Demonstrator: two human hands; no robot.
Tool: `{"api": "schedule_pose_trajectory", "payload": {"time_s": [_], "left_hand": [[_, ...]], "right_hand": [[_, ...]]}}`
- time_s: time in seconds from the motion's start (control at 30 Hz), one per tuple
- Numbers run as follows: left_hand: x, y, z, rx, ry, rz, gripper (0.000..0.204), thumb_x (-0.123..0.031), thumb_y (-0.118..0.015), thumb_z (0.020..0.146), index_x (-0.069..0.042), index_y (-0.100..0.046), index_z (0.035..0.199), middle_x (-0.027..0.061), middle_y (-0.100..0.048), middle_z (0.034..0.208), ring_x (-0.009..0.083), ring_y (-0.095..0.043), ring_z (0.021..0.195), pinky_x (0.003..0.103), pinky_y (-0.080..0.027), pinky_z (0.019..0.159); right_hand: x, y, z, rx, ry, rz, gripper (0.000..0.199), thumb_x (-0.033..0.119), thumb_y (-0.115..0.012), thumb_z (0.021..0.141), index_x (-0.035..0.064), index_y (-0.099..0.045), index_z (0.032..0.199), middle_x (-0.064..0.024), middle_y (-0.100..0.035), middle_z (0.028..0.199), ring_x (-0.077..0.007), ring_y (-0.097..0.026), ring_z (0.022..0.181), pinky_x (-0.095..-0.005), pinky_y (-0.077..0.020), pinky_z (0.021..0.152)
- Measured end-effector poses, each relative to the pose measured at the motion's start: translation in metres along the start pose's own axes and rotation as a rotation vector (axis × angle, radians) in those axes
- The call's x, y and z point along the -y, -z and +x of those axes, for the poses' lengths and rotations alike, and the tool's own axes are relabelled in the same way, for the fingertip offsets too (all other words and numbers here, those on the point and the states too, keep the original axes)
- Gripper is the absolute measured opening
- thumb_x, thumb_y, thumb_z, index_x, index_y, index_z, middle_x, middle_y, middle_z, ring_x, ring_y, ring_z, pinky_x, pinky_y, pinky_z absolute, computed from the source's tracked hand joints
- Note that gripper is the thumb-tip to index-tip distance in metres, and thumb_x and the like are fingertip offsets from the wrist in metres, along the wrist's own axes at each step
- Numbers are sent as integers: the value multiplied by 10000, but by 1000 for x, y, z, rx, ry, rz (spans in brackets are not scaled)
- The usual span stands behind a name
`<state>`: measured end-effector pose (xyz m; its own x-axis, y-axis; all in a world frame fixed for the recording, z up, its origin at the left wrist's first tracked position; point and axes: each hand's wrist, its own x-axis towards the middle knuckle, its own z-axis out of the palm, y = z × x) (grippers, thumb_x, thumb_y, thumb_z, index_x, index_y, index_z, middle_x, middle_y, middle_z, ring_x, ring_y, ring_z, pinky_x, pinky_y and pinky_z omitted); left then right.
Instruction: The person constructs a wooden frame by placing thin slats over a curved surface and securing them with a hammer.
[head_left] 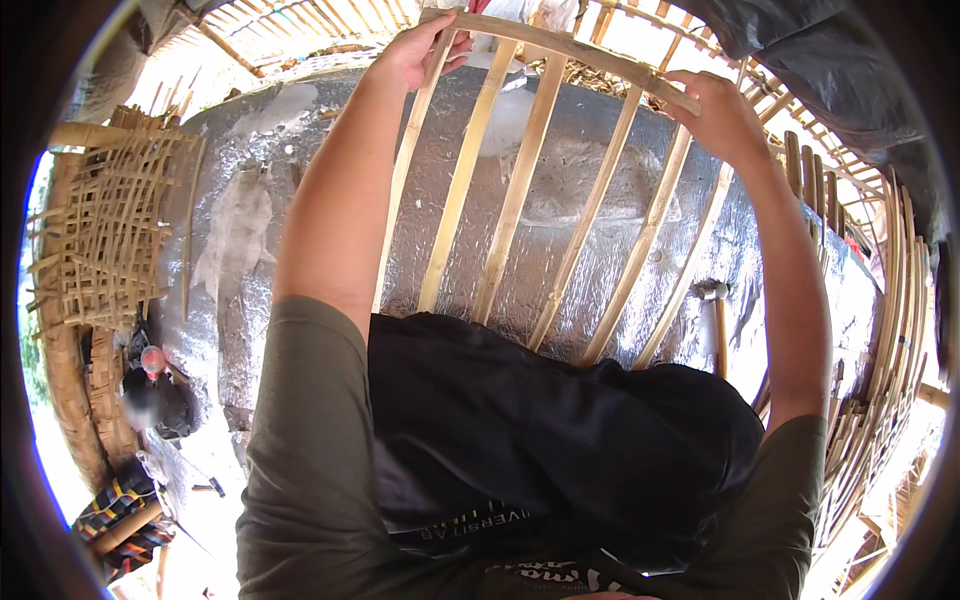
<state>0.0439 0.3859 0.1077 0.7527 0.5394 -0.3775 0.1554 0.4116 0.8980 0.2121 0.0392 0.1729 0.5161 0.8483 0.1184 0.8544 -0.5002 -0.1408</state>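
Pale bamboo frame of long slats under one cross rail (525, 170) extends away from the person, above a silver, foil-like sheet (430, 180). Left hand (415, 55): grip closed around the rail's left end. Right hand (722, 115): grip closed on its right end. Obstruction: black cloth garment (560, 420) hides the slats' lower ends. Surroundings: wooden-handled hammer (721, 335) lies just right of the slats; brown woven bamboo lattice (110, 225) stands far left; long bamboo strips (905, 290) line the right side
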Motion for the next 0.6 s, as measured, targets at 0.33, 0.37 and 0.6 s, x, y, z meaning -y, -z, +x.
{"api": "schedule_pose_trajectory", "payload": {"time_s": [0.33,0.37,0.6], "left_hand": [[2,-8,-9,295,32,75,477,-438,-358,1011,-105,-465,1335,97,-594,1253,230,-596,1121,379,-484,988],[4,-6,-6,242,8,88,473,-436,-357,1011,-106,-472,1330,91,-595,1252,225,-595,1123,373,-479,990],[2,-6,-4,222,-21,91,442,-416,-383,1011,-99,-490,1300,88,-607,1229,223,-599,1108,372,-501,954]], "right_hand": [[-21,-4,-2,-53,37,29,344,233,-712,833,92,-661,1142,-163,-669,1013,-322,-650,943,-397,-501,831],[-20,-5,-2,-74,56,35,336,210,-719,834,69,-664,1134,-173,-670,1000,-323,-656,930,-383,-501,833],[-28,-11,-4,-97,47,96,353,282,-683,852,123,-647,1166,-153,-668,1008,-342,-636,943,-423,-497,820]]}}
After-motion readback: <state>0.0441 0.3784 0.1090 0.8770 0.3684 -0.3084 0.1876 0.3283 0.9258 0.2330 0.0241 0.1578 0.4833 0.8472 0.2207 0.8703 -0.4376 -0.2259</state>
